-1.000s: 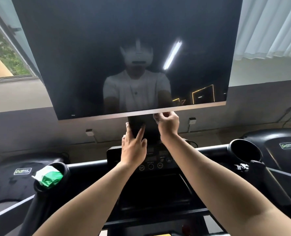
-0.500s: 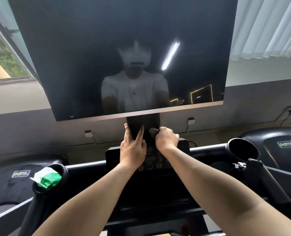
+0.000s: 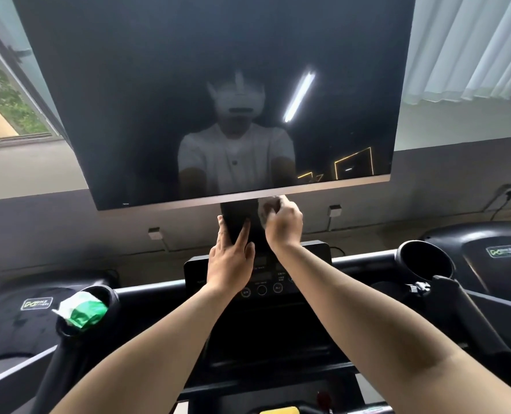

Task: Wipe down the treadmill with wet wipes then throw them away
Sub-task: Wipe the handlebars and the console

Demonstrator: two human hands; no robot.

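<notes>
Overhead, glossy black treadmill screen (image 3: 218, 85); pale wipe (image 3: 267, 209)

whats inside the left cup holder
A green and white wipes pack sticks out of the left cup holder. The pack's lower end and the holder's bottom are hidden.

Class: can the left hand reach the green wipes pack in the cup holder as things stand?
Probably yes: the left hand lies flat on the screen post, holding nothing, and the wipes pack sticks up uncovered, nothing between.
</notes>
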